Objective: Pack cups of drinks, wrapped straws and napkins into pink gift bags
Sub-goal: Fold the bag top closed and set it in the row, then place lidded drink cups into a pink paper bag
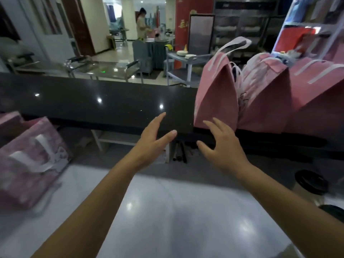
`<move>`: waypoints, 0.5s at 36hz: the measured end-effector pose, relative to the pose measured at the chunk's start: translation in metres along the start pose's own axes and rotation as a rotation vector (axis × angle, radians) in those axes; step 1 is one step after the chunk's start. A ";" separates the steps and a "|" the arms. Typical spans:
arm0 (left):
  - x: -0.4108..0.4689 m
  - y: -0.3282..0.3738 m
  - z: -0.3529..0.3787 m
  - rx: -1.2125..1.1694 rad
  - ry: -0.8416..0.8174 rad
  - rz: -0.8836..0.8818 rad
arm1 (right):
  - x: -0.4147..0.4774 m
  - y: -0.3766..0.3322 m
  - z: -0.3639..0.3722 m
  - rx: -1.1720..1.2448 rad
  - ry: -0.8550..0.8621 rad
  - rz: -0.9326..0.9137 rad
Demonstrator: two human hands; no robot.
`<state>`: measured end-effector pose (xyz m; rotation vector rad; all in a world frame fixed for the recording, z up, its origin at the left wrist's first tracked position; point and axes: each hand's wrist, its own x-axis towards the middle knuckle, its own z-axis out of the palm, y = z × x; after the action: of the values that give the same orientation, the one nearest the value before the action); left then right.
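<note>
Three pink bags (pixel 264 94) stand on the dark counter (pixel 93 103), apparently packed. Left hand (pixel 152 135) and right hand (pixel 221 144) both spread, holding nothing. Flat bags (pixel 29 161) lie unpacked at left.

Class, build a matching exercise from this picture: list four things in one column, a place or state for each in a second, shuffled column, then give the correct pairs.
Column one:
1. left hand
2. right hand
3. row of pink bags
4. patterned pink bag

Column two:
A. standing upright on the dark counter, at right
B. lying on its side, at far left
C. open and empty, nearest the first upright bag
D. open and empty, in front of bare dark counter

Pairs: 1-D, 2-C, 3-A, 4-B
</note>
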<state>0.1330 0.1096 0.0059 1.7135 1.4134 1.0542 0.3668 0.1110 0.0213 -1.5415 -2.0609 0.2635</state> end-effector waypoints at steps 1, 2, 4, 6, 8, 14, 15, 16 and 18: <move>-0.022 -0.003 -0.008 0.043 0.025 -0.023 | -0.005 -0.008 0.005 0.019 -0.024 -0.047; -0.044 -0.007 -0.014 0.101 0.058 -0.050 | -0.011 -0.016 0.010 0.036 -0.052 -0.094; -0.085 -0.016 -0.024 0.234 0.138 -0.125 | -0.023 -0.030 0.023 0.056 -0.123 -0.182; -0.125 -0.025 -0.030 0.342 0.218 -0.222 | -0.035 -0.044 0.039 0.066 -0.208 -0.259; -0.163 -0.034 -0.035 0.387 0.282 -0.332 | -0.046 -0.056 0.056 0.076 -0.295 -0.332; -0.268 -0.045 -0.043 0.375 0.425 -0.623 | -0.075 -0.093 0.109 0.071 -0.524 -0.503; -0.282 -0.045 -0.045 0.373 0.439 -0.667 | -0.079 -0.099 0.116 0.081 -0.556 -0.524; -0.295 -0.044 -0.048 0.378 0.450 -0.705 | -0.084 -0.105 0.122 0.089 -0.580 -0.545; -0.316 -0.041 -0.056 0.396 0.468 -0.751 | -0.092 -0.119 0.132 0.099 -0.610 -0.581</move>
<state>0.0376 -0.1926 -0.0583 1.0044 2.4337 0.7877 0.2159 0.0080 -0.0616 -0.7917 -2.8035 0.6541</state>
